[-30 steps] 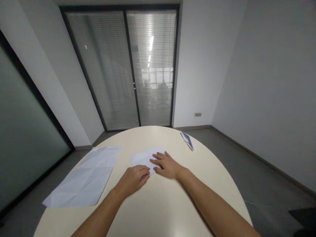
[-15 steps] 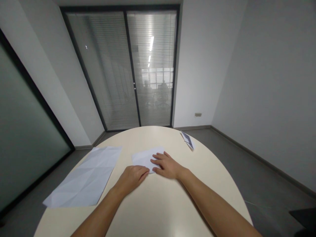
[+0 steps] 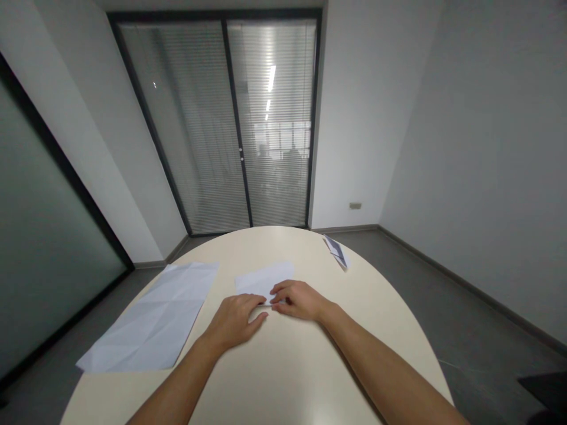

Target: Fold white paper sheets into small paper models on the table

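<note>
A small piece of white paper [image 3: 264, 277] lies on the round table in front of me, its near edge slightly raised between my hands. My left hand [image 3: 237, 319] rests at its near left corner, fingers laid on the paper and the thumb held apart over the bare tabletop. At the near right edge, my right hand [image 3: 296, 300] has its fingers bent and pinches the paper between thumb and fingertips. The paper's right near corner is hidden under that hand.
A large creased white sheet [image 3: 155, 319] lies on the left of the pale table [image 3: 283, 378], its near left corner reaching past the edge. By the far right edge sits a small folded paper piece [image 3: 337, 252]. A glass door [image 3: 274, 177] with blinds stands beyond.
My right hand has gone from spread flat on the paper to bent fingers gripping its near edge. My left thumb has moved away from the fingers. The near edge has lifted slightly.
</note>
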Motion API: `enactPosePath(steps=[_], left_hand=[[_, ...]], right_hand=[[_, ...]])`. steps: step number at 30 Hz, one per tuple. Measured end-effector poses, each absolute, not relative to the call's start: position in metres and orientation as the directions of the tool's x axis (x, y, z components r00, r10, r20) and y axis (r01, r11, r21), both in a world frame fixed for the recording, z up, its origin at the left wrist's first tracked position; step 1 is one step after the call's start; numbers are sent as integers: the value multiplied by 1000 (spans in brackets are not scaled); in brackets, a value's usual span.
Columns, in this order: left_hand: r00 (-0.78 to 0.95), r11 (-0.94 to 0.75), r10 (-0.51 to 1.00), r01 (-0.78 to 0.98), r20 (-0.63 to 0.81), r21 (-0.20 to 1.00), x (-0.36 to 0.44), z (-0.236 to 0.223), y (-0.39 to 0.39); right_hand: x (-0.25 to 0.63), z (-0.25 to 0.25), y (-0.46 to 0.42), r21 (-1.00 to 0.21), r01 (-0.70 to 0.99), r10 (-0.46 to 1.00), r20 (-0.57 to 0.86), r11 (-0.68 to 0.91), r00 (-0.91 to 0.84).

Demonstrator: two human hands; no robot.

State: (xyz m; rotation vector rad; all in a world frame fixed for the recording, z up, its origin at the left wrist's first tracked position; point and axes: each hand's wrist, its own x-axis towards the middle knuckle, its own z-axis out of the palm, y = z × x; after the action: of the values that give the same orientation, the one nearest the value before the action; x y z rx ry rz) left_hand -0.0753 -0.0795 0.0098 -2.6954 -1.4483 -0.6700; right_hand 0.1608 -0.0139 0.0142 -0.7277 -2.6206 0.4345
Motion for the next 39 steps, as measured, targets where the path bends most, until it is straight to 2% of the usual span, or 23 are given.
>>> enactPosePath(steps=[7,13,19,23,27,30,35,39], left_hand=[[320,-435,868,858,380,274,-79,3,-72],[184,-303,914,902,362,306,-79,0,-70],[152,-343,875,864,460,368,-83,-14,-60],[198,-394,848,857,491,333,-87,-24,-54],[234,-402,829,881,507,250,-86,-20,-56],[232,-346,866,918,443,195,-82,-11,-61],[221,-299,906,938,362,176,-72,-3,-70],[213,-269,920,953,328,136,-62,-3,-78]], right_hand=[[164,6,-10,-389,418,548,335,821,-766],[160,10,-14,-399,418,552,324,816,-768],[153,19,-24,-451,445,596,281,774,-752],[151,18,-25,-459,413,576,306,787,-758],[151,11,-20,-447,349,520,350,824,-780],[151,5,-16,-421,327,486,358,846,-798],[154,0,-12,-380,333,468,354,863,-810],[154,1,-12,-392,364,503,348,845,-791]])
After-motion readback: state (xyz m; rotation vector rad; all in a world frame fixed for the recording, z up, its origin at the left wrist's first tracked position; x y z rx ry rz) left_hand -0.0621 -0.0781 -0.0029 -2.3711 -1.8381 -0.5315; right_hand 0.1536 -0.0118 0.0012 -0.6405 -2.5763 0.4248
